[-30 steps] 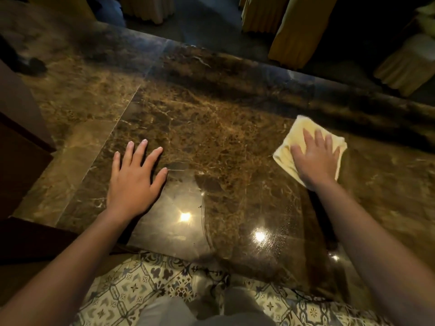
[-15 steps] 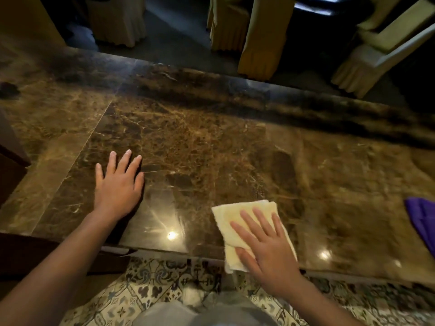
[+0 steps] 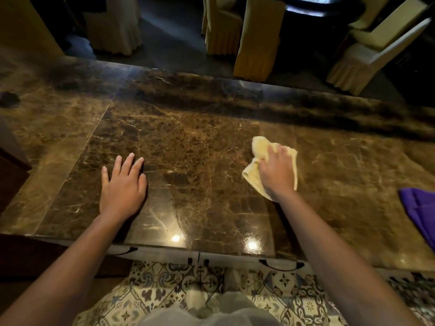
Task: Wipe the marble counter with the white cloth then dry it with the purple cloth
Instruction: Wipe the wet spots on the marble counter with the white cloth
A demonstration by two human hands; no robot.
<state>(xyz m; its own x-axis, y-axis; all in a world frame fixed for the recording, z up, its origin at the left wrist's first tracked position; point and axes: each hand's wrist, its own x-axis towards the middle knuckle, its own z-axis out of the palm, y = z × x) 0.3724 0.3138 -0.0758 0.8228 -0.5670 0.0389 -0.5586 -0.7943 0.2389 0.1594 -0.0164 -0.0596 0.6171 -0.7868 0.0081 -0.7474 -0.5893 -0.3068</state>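
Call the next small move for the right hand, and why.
Probably sweep the white cloth right, toward the purple cloth. The right hand presses it mid-counter, the left hand braces flat, and the marble between the cloths looks duller than the glossy near edge.

We seem to be in a restaurant or banquet hall, standing at a service counter. The polished brown marble counter [image 3: 211,142] runs wide from edge to edge, with drawer handles [image 3: 277,267] just under its near edge. Past its far edge we see chairs in pleated fabric covers [image 3: 256,43] set around a dark table [image 3: 317,10], as in a formal dining room. Under our feet lies a floor of patterned tiles [image 3: 164,285].
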